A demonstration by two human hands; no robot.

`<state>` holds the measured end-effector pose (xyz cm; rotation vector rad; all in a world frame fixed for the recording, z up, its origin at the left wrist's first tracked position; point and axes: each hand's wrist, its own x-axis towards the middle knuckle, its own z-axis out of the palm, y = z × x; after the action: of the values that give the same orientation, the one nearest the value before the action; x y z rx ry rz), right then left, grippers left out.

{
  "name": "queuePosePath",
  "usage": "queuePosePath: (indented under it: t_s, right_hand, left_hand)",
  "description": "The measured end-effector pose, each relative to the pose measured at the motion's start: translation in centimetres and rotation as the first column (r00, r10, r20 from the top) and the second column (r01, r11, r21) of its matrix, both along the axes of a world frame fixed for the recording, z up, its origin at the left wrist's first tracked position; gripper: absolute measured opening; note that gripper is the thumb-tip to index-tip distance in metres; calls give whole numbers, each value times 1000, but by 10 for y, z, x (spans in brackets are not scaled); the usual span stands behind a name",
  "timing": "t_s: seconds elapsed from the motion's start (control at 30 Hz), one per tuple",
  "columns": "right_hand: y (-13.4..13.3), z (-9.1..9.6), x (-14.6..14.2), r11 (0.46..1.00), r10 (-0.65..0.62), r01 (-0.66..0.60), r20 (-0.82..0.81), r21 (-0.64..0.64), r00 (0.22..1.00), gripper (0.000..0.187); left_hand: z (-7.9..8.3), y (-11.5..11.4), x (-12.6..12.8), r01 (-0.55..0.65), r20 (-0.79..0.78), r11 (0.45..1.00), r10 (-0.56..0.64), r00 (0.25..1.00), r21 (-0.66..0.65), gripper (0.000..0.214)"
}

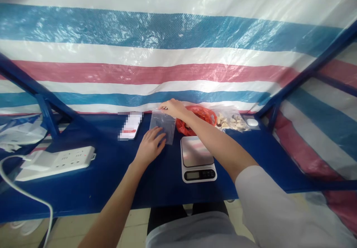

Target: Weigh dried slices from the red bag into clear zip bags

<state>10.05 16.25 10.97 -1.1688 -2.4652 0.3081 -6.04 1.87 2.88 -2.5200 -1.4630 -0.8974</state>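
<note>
A clear plastic bag (170, 132) lies flat on the blue table. My left hand (150, 144) rests on its lower left part with the fingers stretched out. At the bag's top edge, the fingers of my right hand (174, 108) are pinched together on the plastic. Right of it sits an open red plastic bag (199, 111), partly hidden by my right forearm. A kitchen scale (196, 153) with a bare metal plate stands nearer to me. Beyond my forearm lies another clear bag (234, 122) with pale, slice-like pieces in it.
A phone (133, 126) lies left of the bags. Farther left is a white power strip (69, 160) with a plug and cable (25, 192). A small white round object (252, 122) sits at the right. Striped sheeting (156, 73) and blue frame bars (295, 73) enclose the table.
</note>
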Motion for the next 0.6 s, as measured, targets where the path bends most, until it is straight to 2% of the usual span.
queuePosePath:
  t_s: [0.17, 0.37, 0.5, 0.6]
  right_hand:
    - [6, -15, -8, 997, 36, -40, 63, 67, 997, 24]
    - [-15, -28, -3, 959, 126, -166, 177, 231, 976, 35]
    - [-35, -53, -1, 958, 154, -213, 280, 193, 948, 34]
    - [-40, -74, 0, 956, 169, -238, 346, 168, 923, 32]
  left_hand:
    - [-24, 2, 5, -34, -125, 995, 22, 992, -97, 37]
    - [-39, 2, 9, -99, -103, 985, 84, 991, -144, 40]
    - [-42, 1, 11, -136, -68, 986, 130, 989, -94, 39]
    - [-41, -2, 10, -170, -50, 983, 167, 985, -63, 35]
